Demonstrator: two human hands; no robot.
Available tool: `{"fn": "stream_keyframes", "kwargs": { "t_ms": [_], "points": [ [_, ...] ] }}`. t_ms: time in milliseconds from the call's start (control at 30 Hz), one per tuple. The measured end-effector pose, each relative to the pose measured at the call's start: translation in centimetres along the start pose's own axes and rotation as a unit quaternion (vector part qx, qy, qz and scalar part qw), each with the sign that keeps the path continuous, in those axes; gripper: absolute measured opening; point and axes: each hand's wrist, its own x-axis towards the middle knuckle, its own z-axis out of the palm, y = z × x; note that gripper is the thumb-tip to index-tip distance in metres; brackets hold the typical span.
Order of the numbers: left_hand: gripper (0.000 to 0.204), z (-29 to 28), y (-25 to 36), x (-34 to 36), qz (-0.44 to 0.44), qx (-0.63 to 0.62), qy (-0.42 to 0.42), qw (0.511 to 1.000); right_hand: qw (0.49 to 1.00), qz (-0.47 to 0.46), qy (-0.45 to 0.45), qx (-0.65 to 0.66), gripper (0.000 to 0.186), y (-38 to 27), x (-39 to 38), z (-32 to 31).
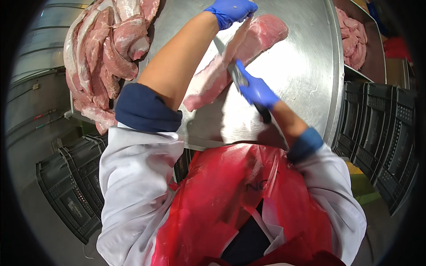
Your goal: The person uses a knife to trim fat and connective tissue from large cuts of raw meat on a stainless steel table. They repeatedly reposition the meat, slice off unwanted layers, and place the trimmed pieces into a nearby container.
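Two gloved hands (230,11), one knife (237,75), one meat cut (266,35), two meat piles (106,57), several black crates (381,146).

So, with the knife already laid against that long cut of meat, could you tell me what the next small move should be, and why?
Probably draw the knife a little further along the pale fat side of the meat. The right hand has the blade at the cut's middle, the left hand grips the far end on the steel table, and fat remains along the near stretch.
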Motion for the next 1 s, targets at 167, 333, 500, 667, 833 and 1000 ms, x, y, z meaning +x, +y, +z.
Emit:
{"fn": "stream_keyframes", "kwargs": {
  "t_ms": [167,333,500,667,833,1000],
  "points": [
    [0.017,-5.0,2.8,-0.4,-0.064,-0.143,-0.03,0.987,1.0,-0.007,0.024,-0.006,0.08,0.4,0.1,1.9],
    [0.024,-5.3,2.9,-2.5,-0.14,-0.258,0.023,0.956,0.998,0.013,0.018,-0.058,0.083,-0.1,-0.1,3.9],
    [0.021,-9.0,5.5,-4.0,-0.064,-0.179,0.046,0.981,0.999,0.001,0.033,-0.036,0.083,0.4,-1.4,5.4],
    [0.021,-8.0,5.8,-4.5,-0.178,-0.529,0.085,0.825,0.993,0.048,0.043,-0.1,0.081,-1.7,0.1,7.1],
    [0.021,-9.8,7.2,-5.7,-0.164,-0.71,0.149,0.669,0.996,0.002,-0.006,-0.091,0.083,0.0,-3.5,9.2],
    [0.019,-11.2,6.7,-5.9,-0.168,-0.752,0.13,0.624,0.994,0.003,0.032,-0.109,0.083,0.0,-1.9,11.0]
  ]
}}
